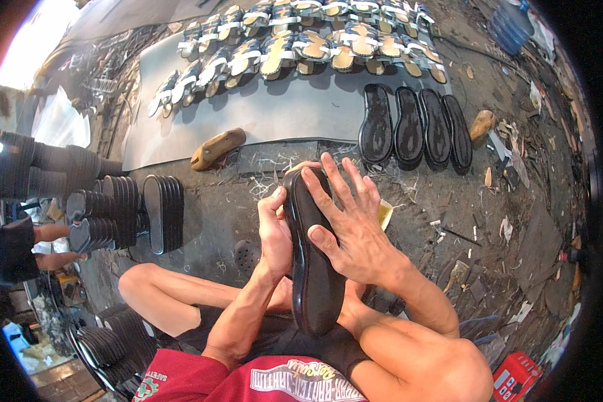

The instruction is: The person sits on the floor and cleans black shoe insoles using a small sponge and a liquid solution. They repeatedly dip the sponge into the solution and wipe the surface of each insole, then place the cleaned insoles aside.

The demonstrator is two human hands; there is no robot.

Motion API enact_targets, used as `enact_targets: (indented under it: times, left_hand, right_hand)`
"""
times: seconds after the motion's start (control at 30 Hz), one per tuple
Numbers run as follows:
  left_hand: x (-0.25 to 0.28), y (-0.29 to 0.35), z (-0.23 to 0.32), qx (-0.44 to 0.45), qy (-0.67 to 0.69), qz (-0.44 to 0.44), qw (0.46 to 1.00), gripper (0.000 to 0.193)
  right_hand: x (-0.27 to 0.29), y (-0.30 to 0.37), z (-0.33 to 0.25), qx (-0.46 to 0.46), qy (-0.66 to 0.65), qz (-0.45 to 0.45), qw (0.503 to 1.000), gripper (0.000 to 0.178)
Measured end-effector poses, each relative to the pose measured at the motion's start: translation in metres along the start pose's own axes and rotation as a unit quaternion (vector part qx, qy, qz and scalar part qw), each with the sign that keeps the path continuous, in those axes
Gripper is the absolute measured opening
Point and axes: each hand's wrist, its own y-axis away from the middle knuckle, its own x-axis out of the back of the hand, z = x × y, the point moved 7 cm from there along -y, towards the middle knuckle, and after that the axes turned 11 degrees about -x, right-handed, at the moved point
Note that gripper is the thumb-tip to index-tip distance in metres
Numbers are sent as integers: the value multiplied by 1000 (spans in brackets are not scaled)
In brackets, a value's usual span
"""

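A thick black shoe sole [318, 285] with a glossy side edge stands lengthwise in front of my body, its lower end above my lap. My left hand [275, 234] is closed round its left side, the thumb along the edge near the upper end. On the broad face of the sole rests my right hand [358, 234], with fingers stretched out and spread. Just beyond it, several black soles [377, 127] lie side by side on the ground. A brown wooden shoe last [218, 149] lies ahead and to the left.
Rows of sandals with white straps [275, 53] cover the far part of a grey sheet [261, 114]. Stacked black soles [162, 214] stand at the left, near another person's legs [52, 246]. Another last [482, 124], scraps and a red box [516, 376] lie at right.
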Motion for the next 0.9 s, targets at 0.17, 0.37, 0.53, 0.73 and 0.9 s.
enact_targets:
  times: [0.17, 0.37, 0.53, 0.73, 0.9]
  left_hand:
    - [15, -3, -9, 96, 101, 5, 990, 64]
    - [33, -11, -19, 170, 184, -2, 968, 62]
    - [17, -13, -11, 228, 235, -45, 944, 60]
    - [7, -14, -5, 257, 263, -58, 928, 54]
    - [23, -17, -13, 261, 255, -66, 929, 56]
  right_hand:
    - [2, -3, 3, 5, 31, -10, 999, 72]
    - [9, -6, 7, 13, 66, -31, 997, 69]
    - [20, -8, 6, 23, 107, -49, 993, 71]
    - [27, -9, 1, 44, 147, -48, 987, 68]
    - [25, -9, 0, 60, 164, -45, 984, 68]
